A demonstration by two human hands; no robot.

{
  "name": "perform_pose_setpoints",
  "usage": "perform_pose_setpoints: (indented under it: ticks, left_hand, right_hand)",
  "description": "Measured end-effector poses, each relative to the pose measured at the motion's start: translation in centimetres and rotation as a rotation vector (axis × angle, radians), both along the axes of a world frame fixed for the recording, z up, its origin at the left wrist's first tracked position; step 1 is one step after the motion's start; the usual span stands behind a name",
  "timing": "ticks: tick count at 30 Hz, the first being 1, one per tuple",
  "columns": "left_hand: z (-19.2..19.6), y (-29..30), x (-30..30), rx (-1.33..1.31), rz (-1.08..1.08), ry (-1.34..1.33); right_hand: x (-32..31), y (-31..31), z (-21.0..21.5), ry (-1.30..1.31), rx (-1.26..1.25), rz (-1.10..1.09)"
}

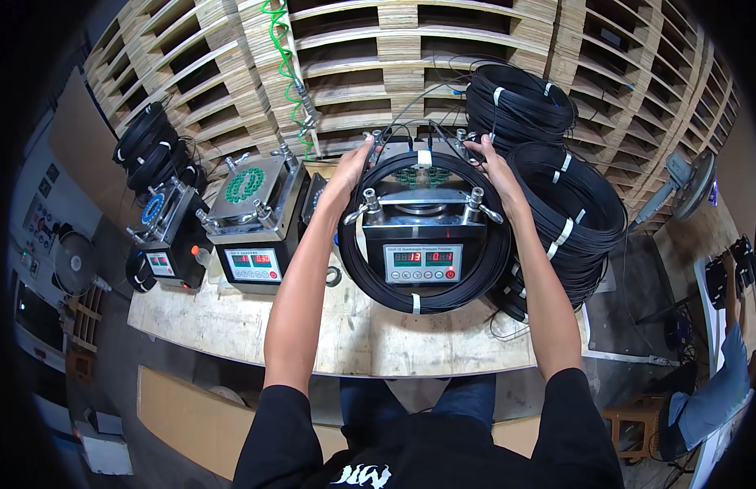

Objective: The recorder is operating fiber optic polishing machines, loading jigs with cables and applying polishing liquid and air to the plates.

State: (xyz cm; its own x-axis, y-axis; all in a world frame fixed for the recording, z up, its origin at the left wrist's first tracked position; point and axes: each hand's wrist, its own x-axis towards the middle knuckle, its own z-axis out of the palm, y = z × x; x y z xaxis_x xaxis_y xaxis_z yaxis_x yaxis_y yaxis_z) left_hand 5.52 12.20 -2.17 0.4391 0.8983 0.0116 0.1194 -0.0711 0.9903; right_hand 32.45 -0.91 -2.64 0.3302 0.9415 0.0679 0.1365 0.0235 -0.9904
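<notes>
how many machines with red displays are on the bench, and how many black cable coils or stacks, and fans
Grey metal machines with red digital displays: 3
Black cable coil held by both hands: 1
Stacks of black cable coils: 3
Electric fans: 2
Total: 9

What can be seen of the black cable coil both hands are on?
The coil is a large ring of thin black cable, bound at intervals with white ties. It lies roughly flat around the middle machine, encircling its display panel. The left hand and right hand grip its far edge. Its near edge rests over the wooden bench.
</notes>
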Motion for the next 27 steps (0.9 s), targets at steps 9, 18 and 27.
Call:
perform_pose_setpoints:
  ticks: [9,18,27]
  left_hand:
    - [0.5,-0.4,0.0,0.090,0.021,0.021]
    - [0.8,-0.8,0.1,0.062,0.012,0.034]
    - [-0.2,0.6,0.0,0.002,0.094,-0.008]
  right_hand:
    - [-0.1,0.2,-0.3,-0.020,0.075,-0.014]
    - [0.3,0.1,-0.1,-0.045,0.017,-0.006]
    - [-0.2,-0.2,0.3,0.099,-0.020,0.041]
